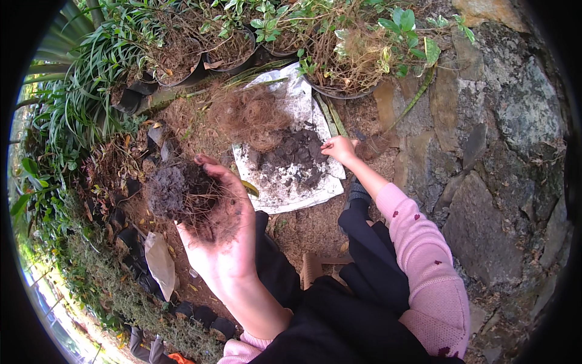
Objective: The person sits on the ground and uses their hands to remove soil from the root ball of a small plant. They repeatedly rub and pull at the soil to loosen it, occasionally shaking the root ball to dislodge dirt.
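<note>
My left hand (235, 227) is raised palm up, its fingers curled around a clump of dark soil (173, 191) with brown fibres (209, 223) lying against the palm. At the right edge of a loose soil heap (298, 151), my right hand (341, 149) has its fingertips drawn together. Whatever it may pinch is too small to make out. Under the heap a white sack (315, 195) is spread on the ground, smeared with dirt. A tangled heap of brown coir-like fibre (250, 114) lies at the sack's far left, partly over it.
Potted plants (233, 54) line the far side, with a wide pot (342, 91) behind the sack. A stone wall or paving (491, 224) fills the right. Leafy plants (91, 109) and small black planting bags (136, 242) border the left. Between my legs is a brown frame-like object (314, 267).
</note>
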{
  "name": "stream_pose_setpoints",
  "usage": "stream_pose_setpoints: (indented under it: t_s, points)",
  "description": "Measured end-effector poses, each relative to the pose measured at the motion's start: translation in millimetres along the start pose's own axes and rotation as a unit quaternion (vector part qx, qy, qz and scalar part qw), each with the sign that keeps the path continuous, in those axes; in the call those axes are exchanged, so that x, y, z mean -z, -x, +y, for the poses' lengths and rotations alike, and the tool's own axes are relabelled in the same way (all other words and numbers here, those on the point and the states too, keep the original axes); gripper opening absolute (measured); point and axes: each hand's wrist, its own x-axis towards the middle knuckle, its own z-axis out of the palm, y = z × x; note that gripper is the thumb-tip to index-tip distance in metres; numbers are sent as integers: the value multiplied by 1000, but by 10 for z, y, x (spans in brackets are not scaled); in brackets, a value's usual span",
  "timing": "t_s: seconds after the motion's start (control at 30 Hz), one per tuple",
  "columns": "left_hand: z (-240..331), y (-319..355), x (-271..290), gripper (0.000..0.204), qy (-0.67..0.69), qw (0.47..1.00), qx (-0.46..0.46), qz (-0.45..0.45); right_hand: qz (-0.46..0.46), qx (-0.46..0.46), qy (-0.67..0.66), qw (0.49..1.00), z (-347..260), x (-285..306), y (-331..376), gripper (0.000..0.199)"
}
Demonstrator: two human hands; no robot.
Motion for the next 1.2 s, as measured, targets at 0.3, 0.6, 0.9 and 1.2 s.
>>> stream_pose_setpoints:
  t_s: [0.3,0.6,0.9,1.2]
  points:
    - [-17,-14,35,41,-40,999,-9,-26,106,137,188,967,-25,-103,427,60]
    - [-7,-13,51,44,-10,999,17,-27,150,138,212,956,35,-319,401,48]
    - [-33,-71,90,41,-18,999,23,-20,136,131,176,966,-58,-136,203,29]
    - [-51,-70,65,40,-13,1000,19,-7,89,62,92,990,-61,14,91,26]
